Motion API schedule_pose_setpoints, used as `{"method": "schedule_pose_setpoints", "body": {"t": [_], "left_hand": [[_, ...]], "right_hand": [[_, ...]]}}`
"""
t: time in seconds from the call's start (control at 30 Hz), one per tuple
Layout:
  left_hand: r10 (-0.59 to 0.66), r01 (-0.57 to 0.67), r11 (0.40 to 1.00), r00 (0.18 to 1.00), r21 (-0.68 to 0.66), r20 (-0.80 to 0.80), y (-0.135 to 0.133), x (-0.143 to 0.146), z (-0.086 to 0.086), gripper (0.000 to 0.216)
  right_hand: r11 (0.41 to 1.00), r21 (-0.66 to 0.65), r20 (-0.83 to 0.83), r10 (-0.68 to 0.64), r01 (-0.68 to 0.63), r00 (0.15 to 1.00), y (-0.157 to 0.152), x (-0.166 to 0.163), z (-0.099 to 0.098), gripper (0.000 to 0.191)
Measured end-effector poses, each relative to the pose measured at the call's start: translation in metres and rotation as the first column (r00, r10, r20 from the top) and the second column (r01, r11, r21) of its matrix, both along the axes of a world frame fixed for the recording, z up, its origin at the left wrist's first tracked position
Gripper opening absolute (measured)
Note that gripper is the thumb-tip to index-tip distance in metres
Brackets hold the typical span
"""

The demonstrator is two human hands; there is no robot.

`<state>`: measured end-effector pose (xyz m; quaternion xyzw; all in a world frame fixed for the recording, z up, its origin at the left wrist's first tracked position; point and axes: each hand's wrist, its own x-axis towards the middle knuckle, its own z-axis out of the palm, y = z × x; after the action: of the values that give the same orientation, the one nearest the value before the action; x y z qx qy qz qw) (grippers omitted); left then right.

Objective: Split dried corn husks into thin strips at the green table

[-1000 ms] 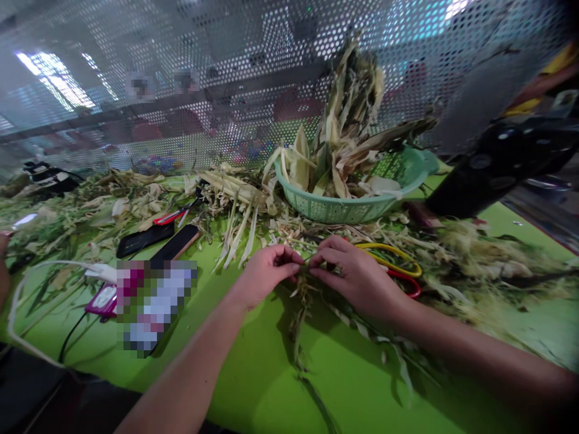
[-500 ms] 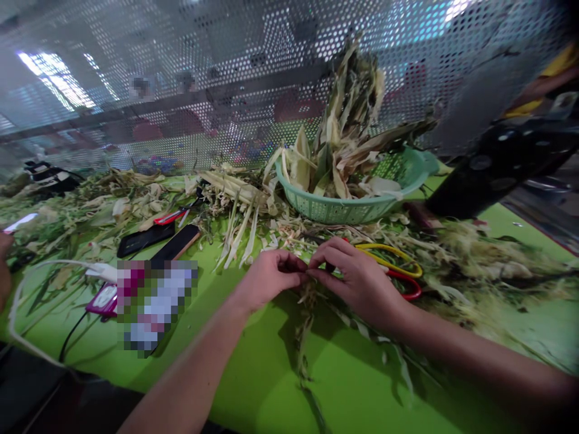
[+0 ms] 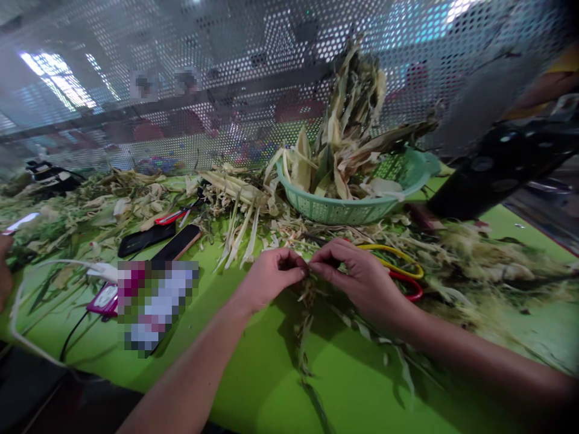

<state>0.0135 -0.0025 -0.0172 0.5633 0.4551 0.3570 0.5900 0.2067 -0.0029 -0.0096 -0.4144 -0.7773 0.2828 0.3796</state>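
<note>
My left hand (image 3: 274, 274) and my right hand (image 3: 350, 274) meet over the green table (image 3: 253, 374), fingertips pinched close together. Between them they grip the top of a thin braided strand of dried corn husk (image 3: 305, 337), which hangs down and trails toward the table's near edge. The exact spot under the fingertips is hidden. Beyond my right hand lie yellow and red scissor handles (image 3: 409, 262). Loose husk strips (image 3: 244, 232) rest on the table past my left hand.
A green plastic basket (image 3: 344, 208) holds dried husks. Phones (image 3: 147, 238), a pixelated object (image 3: 163, 307), a magenta device (image 3: 104, 298) with cables and red-handled scissors (image 3: 169, 217) lie at left. Fibres (image 3: 479, 265) spread at right near a dark cylinder (image 3: 470, 181). Another person's hand (image 3: 4, 259) shows at far left.
My right hand's fingers have shifted slightly and drawn closer together at the pinch. The strand and my left hand stay almost in place.
</note>
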Motion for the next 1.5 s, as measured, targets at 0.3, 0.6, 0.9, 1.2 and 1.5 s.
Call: {"method": "schedule_pose_setpoints", "body": {"t": [0.3,0.6,0.9,1.2,1.5], "left_hand": [[0.031,-0.027,0.999,0.994,-0.040,0.108,-0.0013,0.0024,0.0044,0.015],[0.029,-0.032,0.999,0.996,0.031,0.081,-0.0009,0.0042,0.0016,0.013],[0.026,-0.027,0.998,0.999,0.061,0.024,-0.0008,0.0040,-0.0011,0.013],[0.080,-0.061,0.981,0.992,0.186,-0.098,-0.0039,0.0061,0.0068,0.015],[0.143,-0.001,0.893,0.949,0.450,-0.280,-0.0084,0.0070,0.0081,0.015]], "right_hand": [[1.000,0.001,0.064,-0.009,0.009,0.998,0.0002,0.0029,0.0005,0.019],[0.998,0.060,0.109,-0.041,0.035,0.993,-0.0004,0.0020,-0.0013,0.009],[0.992,0.114,0.147,-0.062,0.045,0.987,-0.0027,-0.0025,0.0006,0.008],[0.995,-0.070,0.036,-0.072,0.074,0.997,0.0010,-0.0039,-0.0046,0.007],[0.995,-0.077,0.066,-0.053,0.058,0.996,0.0008,-0.0049,-0.0021,0.009]]}}
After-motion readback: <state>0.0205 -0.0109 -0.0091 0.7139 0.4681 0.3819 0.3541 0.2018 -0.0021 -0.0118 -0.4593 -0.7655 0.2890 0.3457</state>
